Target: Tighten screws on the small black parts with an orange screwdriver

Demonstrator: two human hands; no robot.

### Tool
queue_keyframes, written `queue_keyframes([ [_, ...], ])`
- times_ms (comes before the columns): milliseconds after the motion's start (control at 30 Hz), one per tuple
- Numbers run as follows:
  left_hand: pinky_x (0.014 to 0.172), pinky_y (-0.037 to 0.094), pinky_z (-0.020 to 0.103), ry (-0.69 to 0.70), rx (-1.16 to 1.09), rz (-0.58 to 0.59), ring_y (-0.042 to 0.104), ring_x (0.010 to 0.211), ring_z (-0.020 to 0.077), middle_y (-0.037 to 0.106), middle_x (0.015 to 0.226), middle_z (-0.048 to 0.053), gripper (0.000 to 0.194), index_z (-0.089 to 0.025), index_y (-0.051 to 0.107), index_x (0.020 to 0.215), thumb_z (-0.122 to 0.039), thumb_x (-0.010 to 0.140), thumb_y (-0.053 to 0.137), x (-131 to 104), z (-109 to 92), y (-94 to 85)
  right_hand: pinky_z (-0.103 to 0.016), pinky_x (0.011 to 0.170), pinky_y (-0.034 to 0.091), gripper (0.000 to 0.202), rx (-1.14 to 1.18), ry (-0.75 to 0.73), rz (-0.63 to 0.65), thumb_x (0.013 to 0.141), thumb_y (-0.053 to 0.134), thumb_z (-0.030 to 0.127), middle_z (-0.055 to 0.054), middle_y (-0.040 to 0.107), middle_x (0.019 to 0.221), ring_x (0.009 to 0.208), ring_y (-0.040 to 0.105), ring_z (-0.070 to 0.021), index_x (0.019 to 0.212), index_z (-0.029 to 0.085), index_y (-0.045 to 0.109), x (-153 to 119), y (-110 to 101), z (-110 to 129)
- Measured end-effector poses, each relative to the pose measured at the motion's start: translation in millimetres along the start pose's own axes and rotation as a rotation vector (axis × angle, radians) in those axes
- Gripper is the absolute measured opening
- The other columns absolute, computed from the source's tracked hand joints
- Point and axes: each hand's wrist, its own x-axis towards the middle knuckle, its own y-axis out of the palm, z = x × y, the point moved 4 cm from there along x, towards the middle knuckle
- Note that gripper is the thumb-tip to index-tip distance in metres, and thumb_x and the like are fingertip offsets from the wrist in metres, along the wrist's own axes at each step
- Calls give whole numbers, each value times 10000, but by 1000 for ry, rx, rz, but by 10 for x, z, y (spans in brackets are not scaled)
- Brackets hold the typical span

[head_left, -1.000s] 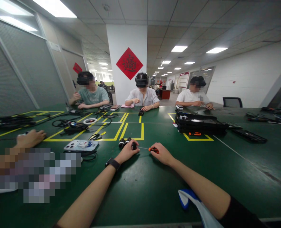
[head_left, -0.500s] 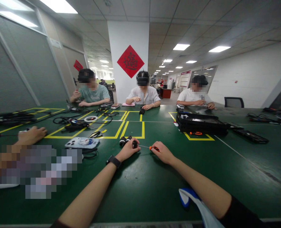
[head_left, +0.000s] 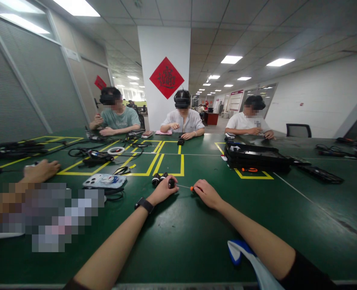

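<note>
My left hand (head_left: 163, 191) is closed on a small black round part (head_left: 171, 183), just right of some black cylindrical pieces with white bands (head_left: 159, 179) on the green table (head_left: 172, 249). Opposite it, my right hand (head_left: 207, 193) has its fingers wrapped round the orange handle of a screwdriver (head_left: 192, 189). The thin metal shaft runs from the handle to the black part. Most of the handle is hidden by my right fingers.
A phone (head_left: 105, 181) lies left of my left hand, with cables beyond. Black trays (head_left: 256, 157) and an orange tool (head_left: 249, 170) sit at the back right. A blue-and-white item (head_left: 247, 253) is near my right forearm. Another person's hand (head_left: 42, 171) rests at left.
My right fingers have shifted on the screwdriver, so less of its orange handle shows. My left hand and the black part have hardly moved.
</note>
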Motion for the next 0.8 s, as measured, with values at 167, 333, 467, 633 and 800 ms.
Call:
queue_keyframes([
  [167,676,441,265,1,-15,7,530,666,112,544,726,-24,245,-174,500,873,-246,671,618,0,0,5,-290,756,372,140,23,-1,-18,847,457,212,-32,550,819,824,474,-159,803,171,583,-12,-15,-7],
  [333,667,437,253,13,-16,10,526,655,103,544,729,-30,244,-178,492,877,-270,684,611,-13,-18,7,-279,731,385,96,83,13,-38,762,546,181,-29,542,867,812,484,-157,858,176,548,-30,-21,-15],
  [467,665,437,255,18,0,6,528,652,105,546,729,-29,244,-179,495,881,-266,684,609,-12,-14,4,-286,744,384,136,80,-11,-57,724,576,165,-33,537,882,823,483,-163,854,178,537,-33,-22,-1],
  [633,671,439,263,19,0,2,532,658,111,551,735,-24,248,-177,500,883,-261,678,611,-11,-1,4,-290,758,382,115,71,-8,-59,744,575,195,-33,540,869,828,480,-163,855,174,551,-15,-11,-17],
  [800,689,434,266,32,15,-12,535,680,117,554,747,-21,241,-176,503,881,-257,679,605,-17,-16,5,-292,778,376,110,90,-28,-38,806,475,151,-31,551,818,816,485,-152,761,161,574,6,-12,-24],
])
